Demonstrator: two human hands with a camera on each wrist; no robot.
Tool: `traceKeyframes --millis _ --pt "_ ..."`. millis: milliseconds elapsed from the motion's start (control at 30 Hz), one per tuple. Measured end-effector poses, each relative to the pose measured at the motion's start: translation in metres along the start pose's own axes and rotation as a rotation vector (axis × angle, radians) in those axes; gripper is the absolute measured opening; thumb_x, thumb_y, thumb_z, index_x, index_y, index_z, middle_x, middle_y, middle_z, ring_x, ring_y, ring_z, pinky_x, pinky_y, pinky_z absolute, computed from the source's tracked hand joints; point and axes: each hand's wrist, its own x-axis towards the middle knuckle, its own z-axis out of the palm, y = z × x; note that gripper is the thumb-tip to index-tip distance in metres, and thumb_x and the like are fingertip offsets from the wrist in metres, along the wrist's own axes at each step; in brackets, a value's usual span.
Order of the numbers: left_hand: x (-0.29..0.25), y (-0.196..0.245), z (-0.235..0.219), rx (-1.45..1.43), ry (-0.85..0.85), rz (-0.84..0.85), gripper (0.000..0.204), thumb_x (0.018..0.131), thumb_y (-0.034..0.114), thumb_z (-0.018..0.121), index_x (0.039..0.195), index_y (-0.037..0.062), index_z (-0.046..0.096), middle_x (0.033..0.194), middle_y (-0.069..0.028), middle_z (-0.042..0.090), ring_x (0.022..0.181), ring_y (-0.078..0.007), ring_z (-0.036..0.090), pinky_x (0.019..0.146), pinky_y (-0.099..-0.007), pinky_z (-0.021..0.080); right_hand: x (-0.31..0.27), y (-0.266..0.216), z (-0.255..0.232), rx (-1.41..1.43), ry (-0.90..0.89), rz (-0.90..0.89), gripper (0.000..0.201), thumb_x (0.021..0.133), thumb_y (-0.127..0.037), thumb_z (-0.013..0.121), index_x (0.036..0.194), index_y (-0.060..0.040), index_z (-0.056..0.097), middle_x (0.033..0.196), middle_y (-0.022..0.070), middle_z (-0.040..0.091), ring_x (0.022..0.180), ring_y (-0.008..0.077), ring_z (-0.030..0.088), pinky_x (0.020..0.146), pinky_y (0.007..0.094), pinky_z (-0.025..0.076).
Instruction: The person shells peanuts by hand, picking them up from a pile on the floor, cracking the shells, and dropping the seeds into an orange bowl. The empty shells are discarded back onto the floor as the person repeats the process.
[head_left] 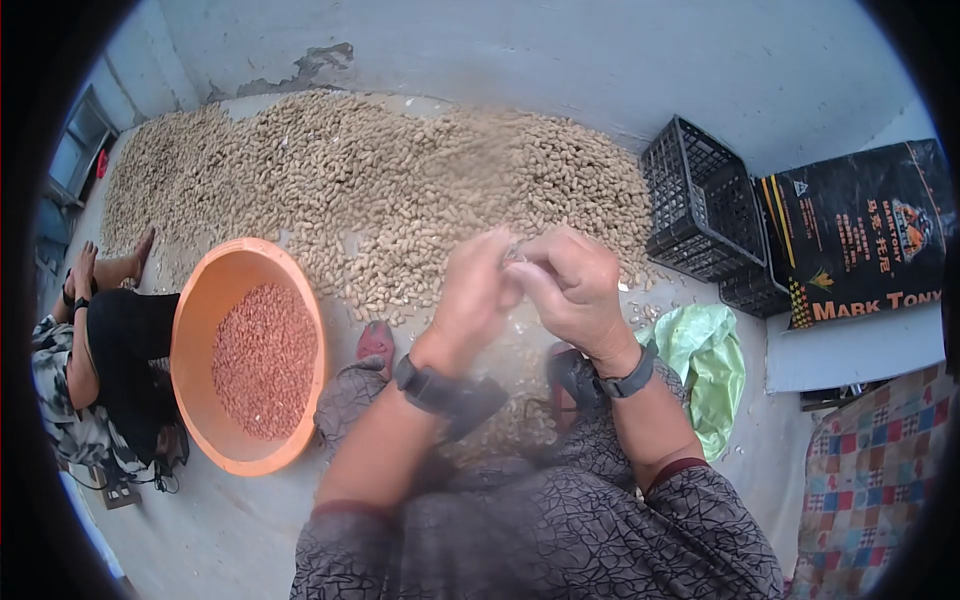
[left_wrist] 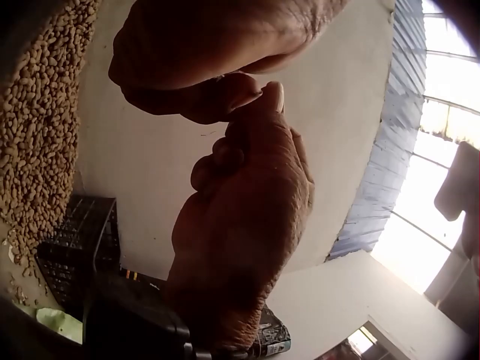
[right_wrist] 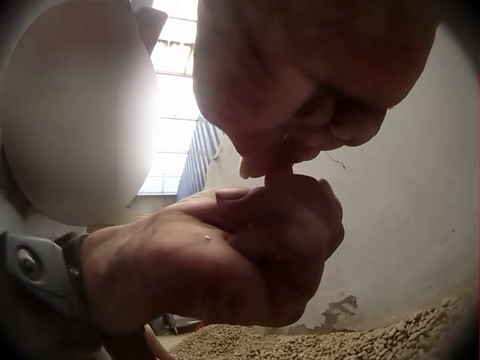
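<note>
My left hand (head_left: 472, 290), blurred, and my right hand (head_left: 578, 288) meet in front of me, fingertips against each other. Between them they pinch a peanut (head_left: 515, 254), mostly hidden by the fingers. In the left wrist view the right hand (left_wrist: 244, 202) has curled fingers, its thumb tip up against the left hand (left_wrist: 217, 45). The right wrist view has both sets of fingers curled in and touching. Beyond the hands spreads a large heap of unshelled peanuts (head_left: 370, 190). Loose shell pieces (head_left: 515, 420) lie on the floor between my feet.
An orange basin (head_left: 190, 400) at left holds reddish shelled peanuts (head_left: 262, 360). Another person (head_left: 85, 340) sits beyond it. Black crates (head_left: 690, 210), a black printed sack (head_left: 860, 230) and a light green bag (head_left: 705, 375) are at right. A wall (head_left: 560, 60) rises behind the heap.
</note>
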Motion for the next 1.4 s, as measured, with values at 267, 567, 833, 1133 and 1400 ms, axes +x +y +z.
traceKeyframes --millis 267,567,833,1133,1400 --pt "-0.001 -0.001 0.004 -0.071 0.105 -0.064 0.025 0.095 0.027 0.046 0.081 0.0077 0.054 0.065 0.0006 0.052 0.045 -0.0051 0.038 0.040 -0.0201 0.029 -0.002 -0.009 0.000 0.031 -0.029 0.033 0.006 0.076 -0.001 0.067 0.078 -0.0011 0.062 0.069 0.0004 0.060 0.058 0.0060 0.052 0.051 0.0209 0.038" --pt "-0.011 0.046 0.015 0.882 0.066 -0.083 0.033 0.096 0.029 0.046 0.091 0.0006 0.063 0.052 0.0097 0.033 0.045 -0.0010 0.026 0.041 -0.0188 0.020 0.011 -0.004 -0.031 0.284 -0.181 0.607 0.034 0.093 -0.030 0.050 0.079 -0.0012 0.061 0.063 0.0003 0.054 0.051 0.0035 0.043 0.041 0.0182 0.031" --pt "-0.019 0.028 0.021 0.875 -0.283 0.304 0.019 0.085 0.015 0.057 0.097 0.0025 0.064 0.066 -0.0002 0.054 0.058 -0.0080 0.049 0.053 -0.0238 0.038 0.006 0.014 -0.019 0.728 -0.018 0.980 0.037 0.093 -0.032 0.046 0.076 -0.0017 0.059 0.063 0.0034 0.054 0.048 0.0100 0.044 0.045 0.0236 0.037" --pt "-0.015 0.007 0.017 1.327 -0.260 0.705 0.025 0.073 0.005 0.065 0.098 0.0046 0.065 0.053 -0.0011 0.050 0.049 -0.0054 0.048 0.049 -0.0257 0.041 0.002 0.020 -0.001 0.828 0.224 1.034 0.030 0.093 -0.026 0.044 0.078 -0.0015 0.054 0.072 0.0102 0.056 0.063 0.0191 0.055 0.054 0.0298 0.042" --pt "-0.012 0.014 0.018 0.595 -0.067 0.225 0.015 0.089 0.013 0.056 0.093 -0.0008 0.060 0.077 -0.0032 0.063 0.071 -0.0073 0.057 0.062 -0.0229 0.046 0.002 0.020 -0.010 1.020 0.122 1.013 0.025 0.090 -0.026 0.051 0.080 -0.0036 0.054 0.067 0.0038 0.053 0.057 0.0116 0.051 0.045 0.0255 0.038"
